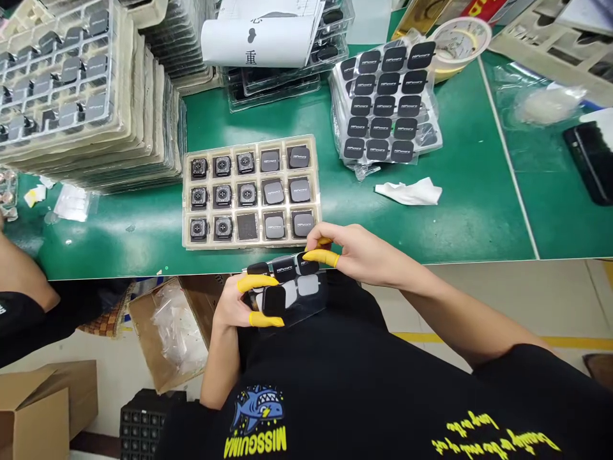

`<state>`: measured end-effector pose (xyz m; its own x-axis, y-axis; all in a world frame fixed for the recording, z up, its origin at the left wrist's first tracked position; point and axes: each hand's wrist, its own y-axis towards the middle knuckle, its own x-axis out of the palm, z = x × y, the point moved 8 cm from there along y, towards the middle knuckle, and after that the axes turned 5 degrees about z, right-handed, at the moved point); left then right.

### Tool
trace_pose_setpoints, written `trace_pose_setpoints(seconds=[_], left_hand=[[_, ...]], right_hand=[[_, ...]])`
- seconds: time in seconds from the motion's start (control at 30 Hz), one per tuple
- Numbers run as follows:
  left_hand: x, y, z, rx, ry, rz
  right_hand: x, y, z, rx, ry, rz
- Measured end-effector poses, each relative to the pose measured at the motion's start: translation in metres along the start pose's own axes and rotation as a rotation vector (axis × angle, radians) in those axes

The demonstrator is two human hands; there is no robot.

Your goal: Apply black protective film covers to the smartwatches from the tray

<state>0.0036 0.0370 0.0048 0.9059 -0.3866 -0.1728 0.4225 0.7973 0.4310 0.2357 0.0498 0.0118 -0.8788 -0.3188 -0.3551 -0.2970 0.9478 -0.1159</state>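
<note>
Watch body [274, 301] in left hand [232, 300], dark glossy face up, clamped between two digits in yellow finger cots. It overlaps the label sheet [306, 287], just off the tabletop [469, 185] edge, in front of the torso. Right hand [359, 254]: fingertips at the sheet's top-right label, can't tell if pinched. Tray [260, 207] just beyond: sensor-side-up watches left, HiFuture-labelled pieces right. More label sheets [385, 105] farther right.

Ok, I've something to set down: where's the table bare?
The green table shows bare between the white scrap and the white line, and between that line and the black object, on the near side. Crowded: left, under stacked trays; far edge, around the tape roll.
</note>
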Motion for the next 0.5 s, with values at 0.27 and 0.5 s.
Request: trace_pose_setpoints(seconds=[0.27,0.5], left_hand=[[-0.002,0.001,-0.004,-0.002,0.052,-0.004],[-0.005,-0.01,-0.026,-0.086,-0.071,0.092]], right_hand=[[-0.004,-0.005,-0.016,-0.273,-0.18,0.11],[0.006,-0.036,-0.04,-0.705,-0.5,0.382]])
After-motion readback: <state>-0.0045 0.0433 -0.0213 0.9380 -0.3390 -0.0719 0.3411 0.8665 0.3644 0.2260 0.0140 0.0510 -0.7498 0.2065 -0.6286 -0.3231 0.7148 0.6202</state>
